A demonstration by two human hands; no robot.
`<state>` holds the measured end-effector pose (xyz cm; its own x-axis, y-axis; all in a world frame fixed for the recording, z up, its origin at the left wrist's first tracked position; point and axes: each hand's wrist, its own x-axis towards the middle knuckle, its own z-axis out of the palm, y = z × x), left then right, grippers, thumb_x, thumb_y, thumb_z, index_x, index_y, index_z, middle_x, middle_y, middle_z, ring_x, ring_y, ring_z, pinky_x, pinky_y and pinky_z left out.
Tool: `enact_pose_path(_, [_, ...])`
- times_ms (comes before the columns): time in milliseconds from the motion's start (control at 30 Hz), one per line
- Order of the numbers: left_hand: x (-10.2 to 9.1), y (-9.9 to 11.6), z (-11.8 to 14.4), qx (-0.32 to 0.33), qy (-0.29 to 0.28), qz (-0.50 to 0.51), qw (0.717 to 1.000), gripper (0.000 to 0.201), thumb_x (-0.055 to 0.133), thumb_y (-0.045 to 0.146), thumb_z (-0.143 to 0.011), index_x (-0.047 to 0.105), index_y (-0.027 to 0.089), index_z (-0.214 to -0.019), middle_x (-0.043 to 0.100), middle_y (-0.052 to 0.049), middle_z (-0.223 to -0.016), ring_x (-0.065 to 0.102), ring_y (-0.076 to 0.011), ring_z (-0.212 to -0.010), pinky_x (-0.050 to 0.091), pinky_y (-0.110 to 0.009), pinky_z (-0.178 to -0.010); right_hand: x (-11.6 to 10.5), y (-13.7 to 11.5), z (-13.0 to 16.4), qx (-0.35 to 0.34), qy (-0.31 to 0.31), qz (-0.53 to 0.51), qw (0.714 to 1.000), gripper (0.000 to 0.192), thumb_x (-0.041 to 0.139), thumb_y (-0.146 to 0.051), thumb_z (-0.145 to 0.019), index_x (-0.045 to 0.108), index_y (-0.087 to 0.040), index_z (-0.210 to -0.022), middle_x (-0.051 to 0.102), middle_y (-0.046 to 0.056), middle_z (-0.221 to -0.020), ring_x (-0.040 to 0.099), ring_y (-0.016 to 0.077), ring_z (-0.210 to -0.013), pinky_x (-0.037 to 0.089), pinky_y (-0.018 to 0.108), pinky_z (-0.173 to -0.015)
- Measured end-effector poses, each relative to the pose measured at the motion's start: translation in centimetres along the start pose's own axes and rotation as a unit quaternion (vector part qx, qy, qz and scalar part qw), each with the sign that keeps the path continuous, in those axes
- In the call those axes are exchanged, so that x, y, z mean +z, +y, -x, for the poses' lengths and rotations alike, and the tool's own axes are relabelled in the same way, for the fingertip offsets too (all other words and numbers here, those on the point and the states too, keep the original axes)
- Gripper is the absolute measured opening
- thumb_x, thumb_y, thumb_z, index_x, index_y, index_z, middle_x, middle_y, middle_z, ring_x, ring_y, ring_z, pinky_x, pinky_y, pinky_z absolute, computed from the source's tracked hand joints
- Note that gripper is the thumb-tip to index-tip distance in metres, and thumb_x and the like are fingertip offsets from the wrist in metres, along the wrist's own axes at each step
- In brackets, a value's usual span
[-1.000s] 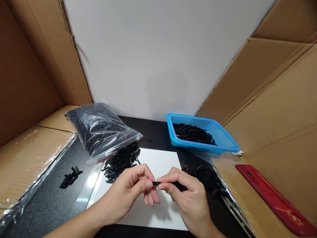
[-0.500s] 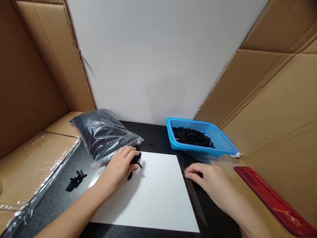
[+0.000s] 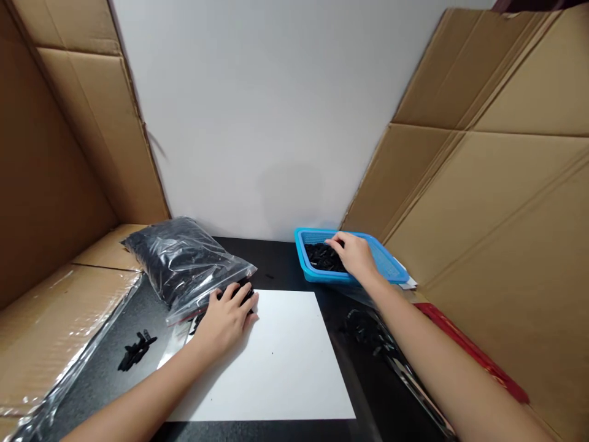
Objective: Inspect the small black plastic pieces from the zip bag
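Observation:
My left hand (image 3: 227,313) lies with fingers spread over a heap of small black strips (image 3: 248,290) at the upper left of the white sheet (image 3: 294,356). Beside its fingertips is the mouth of a clear zip bag (image 3: 184,261) filled with dark pieces. Over the blue basket (image 3: 301,255) is my right hand (image 3: 354,252), thumb and forefinger pinched together. Whatever sits between those fingertips is too small to make out. Several black strips (image 3: 322,256) fill the basket's bottom, partly hidden by that hand.
A small group of black strips (image 3: 137,351) lies on the grey surface at left. Shiny clear plastic (image 3: 377,334) lies under my right forearm, near a red long object (image 3: 469,350). Cardboard walls (image 3: 488,202) stand at both sides, a white wall (image 3: 276,123) behind.
My right hand has moved from beside the sheet's right edge up and over the basket. My left hand's fingers have spread out over the heap. The view has shifted slightly.

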<state>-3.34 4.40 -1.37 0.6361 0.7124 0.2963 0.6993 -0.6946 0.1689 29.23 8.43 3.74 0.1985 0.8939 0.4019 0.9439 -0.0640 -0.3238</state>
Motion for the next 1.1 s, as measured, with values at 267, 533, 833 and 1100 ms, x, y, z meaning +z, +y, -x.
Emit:
enact_pose_path(267, [-0.6,0.0,-1.1,0.048,-0.011,-0.013,0.999,0.023,0.043,0.012,-0.092,0.064,0.018,-0.085,0.064,-0.013,-0.096,0.054,-0.0274,-0.089,0.037,-0.041,-0.081,2.7,-1.0,-1.7,-0.002,-0.046,0.006,0.999,0.024,0.057,-0.037,-0.095,0.066,-0.014,-0.100,0.068,0.006,-0.101,0.065,0.0207,-0.092,0.051,0.043,-0.085])
enact_pose_path(533, [-1.9,-0.3,-3.1,0.069,-0.003,0.007,0.998,0.027,0.040,0.020,-0.098,0.058,0.019,-0.077,0.058,-0.005,-0.074,0.053,-0.0214,-0.071,0.032,-0.038,-0.080,0.9,-1.5,-0.2,0.000,0.009,-0.033,0.999,0.037,0.034,-0.029,-0.102,0.066,-0.017,-0.089,0.072,0.011,-0.090,0.065,0.0248,-0.093,0.044,0.035,-0.082])
enact_pose_path(833, [-2.6,-1.0,-3.1,0.054,0.002,0.027,0.998,0.029,0.036,0.026,-0.100,0.060,0.019,-0.086,0.062,-0.004,-0.080,0.057,-0.0182,-0.071,0.029,-0.029,-0.061,1.7,-5.4,4.0,-0.065,-0.040,-0.177,0.981,0.031,0.033,-0.023,-0.097,0.061,-0.017,-0.108,0.069,0.007,-0.078,0.064,0.0237,-0.074,0.043,0.032,-0.069])
enact_pose_path(1100, [-1.3,0.1,-2.0,0.052,-0.001,0.070,0.996,0.030,0.041,0.024,-0.098,0.063,0.019,-0.078,0.065,-0.002,-0.072,0.055,-0.0187,-0.072,0.027,-0.043,-0.091,4.9,-10.3,11.4,-0.120,-0.164,-0.325,0.924,0.019,0.052,-0.010,-0.086,0.063,-0.021,-0.098,0.066,0.002,-0.082,0.062,0.0176,-0.071,0.048,0.028,-0.065])
